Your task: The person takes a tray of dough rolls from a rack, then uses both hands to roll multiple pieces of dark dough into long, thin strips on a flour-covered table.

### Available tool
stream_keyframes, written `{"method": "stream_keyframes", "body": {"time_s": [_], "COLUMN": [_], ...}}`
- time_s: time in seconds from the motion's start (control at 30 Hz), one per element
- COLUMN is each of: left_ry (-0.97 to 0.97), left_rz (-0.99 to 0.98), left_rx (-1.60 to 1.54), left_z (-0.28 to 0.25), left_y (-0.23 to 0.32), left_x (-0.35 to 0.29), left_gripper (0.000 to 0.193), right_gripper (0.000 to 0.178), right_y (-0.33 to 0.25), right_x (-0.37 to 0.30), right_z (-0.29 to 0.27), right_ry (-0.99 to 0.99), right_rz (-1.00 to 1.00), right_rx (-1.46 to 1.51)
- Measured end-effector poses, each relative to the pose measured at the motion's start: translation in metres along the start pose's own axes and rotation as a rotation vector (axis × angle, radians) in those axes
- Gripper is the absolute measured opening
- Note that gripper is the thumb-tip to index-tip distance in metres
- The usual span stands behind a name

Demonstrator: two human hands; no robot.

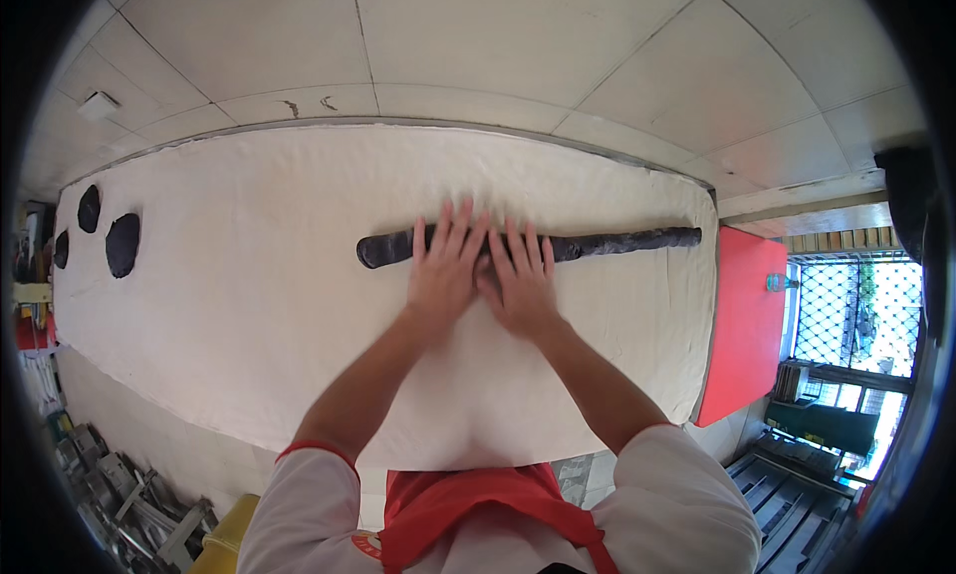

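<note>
A long rope of dark, almost black dough [617, 242] lies across a white floured cloth [249, 305] that covers the work table. My left hand [445, 268] and my right hand [520, 280] lie flat on the middle of the rope, side by side and touching, fingers spread and pointing away from me. The part of the rope under my palms is hidden. Its left end [378, 250] sticks out beside my left hand; the longer right part reaches almost to the cloth's right edge.
Three flat dark dough pieces [121, 243] lie at the far left of the cloth. A red surface [742, 325] adjoins the table's right end. Metal trays [129, 504] are stacked at lower left. A tiled wall [498, 46] rises behind the table.
</note>
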State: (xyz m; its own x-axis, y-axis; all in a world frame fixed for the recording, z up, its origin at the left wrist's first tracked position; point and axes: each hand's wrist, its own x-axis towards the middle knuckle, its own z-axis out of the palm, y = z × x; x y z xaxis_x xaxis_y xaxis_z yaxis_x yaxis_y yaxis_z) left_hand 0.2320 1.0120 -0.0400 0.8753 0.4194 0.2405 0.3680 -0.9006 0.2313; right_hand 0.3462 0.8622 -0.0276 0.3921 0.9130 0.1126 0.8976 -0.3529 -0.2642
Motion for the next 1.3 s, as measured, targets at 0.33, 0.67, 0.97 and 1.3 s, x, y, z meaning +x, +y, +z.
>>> {"method": "stream_keyframes", "body": {"time_s": [0.33, 0.67, 0.97, 1.3], "left_ry": [0.001, 0.016, 0.219, -0.087], "left_rz": [-0.069, -0.092, -0.113, 0.347], "left_rx": [0.012, 0.119, -0.022, -0.096], "left_z": [-0.019, -0.046, -0.035, -0.024], "left_y": [-0.093, -0.122, -0.168, -0.051], "left_x": [0.095, -0.023, 0.112, 0.117], "left_gripper": [0.075, 0.082, 0.057, 0.071], "right_gripper": [0.063, 0.072, 0.063, 0.071], "right_y": [0.058, -0.091, 0.004, 0.177], "right_x": [0.119, 0.048, 0.168, -0.008], "right_z": [0.005, 0.027, 0.009, -0.064], "right_ry": [0.118, 0.03, 0.304, 0.108], "right_rz": [0.073, -0.1, 0.039, 0.052], "right_rx": [-0.182, 0.006, -0.131, -0.193]}}
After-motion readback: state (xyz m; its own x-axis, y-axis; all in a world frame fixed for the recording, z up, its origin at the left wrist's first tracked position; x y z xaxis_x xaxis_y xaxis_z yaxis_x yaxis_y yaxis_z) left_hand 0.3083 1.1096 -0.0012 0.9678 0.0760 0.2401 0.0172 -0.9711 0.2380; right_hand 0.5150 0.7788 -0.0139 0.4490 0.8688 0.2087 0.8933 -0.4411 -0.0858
